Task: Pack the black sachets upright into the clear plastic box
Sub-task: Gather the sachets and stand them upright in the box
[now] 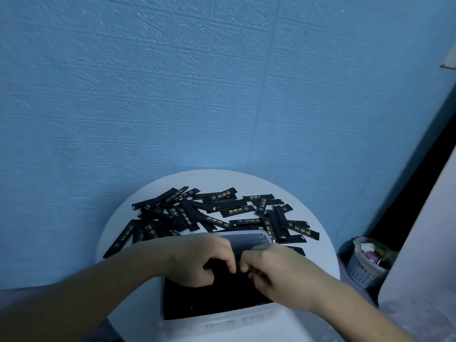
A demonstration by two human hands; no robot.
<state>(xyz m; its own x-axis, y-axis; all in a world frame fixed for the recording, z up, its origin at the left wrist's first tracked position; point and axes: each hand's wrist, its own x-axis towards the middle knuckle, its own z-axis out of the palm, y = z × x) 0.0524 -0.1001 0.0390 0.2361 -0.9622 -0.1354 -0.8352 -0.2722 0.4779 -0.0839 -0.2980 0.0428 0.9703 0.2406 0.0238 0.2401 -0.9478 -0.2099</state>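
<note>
A clear plastic box [222, 324] stands at the near edge of a round white table [318, 257]. Its near part is filled with black sachets [212, 299] packed upright; the far part looks empty. Both hands are inside the box, over the packed row. My left hand [197, 260] has its fingers curled down among the sachets. My right hand [271, 270] is beside it, fingers bent onto the same row. Whether either hand grips a sachet is hidden. A loose pile of black sachets [209, 213] with gold print lies flat on the table behind the box.
A blue textured wall [197, 95] rises right behind the table. On the floor to the right stands a small white basket [365, 270] with rubbish in it, next to a pale upright surface [424, 243].
</note>
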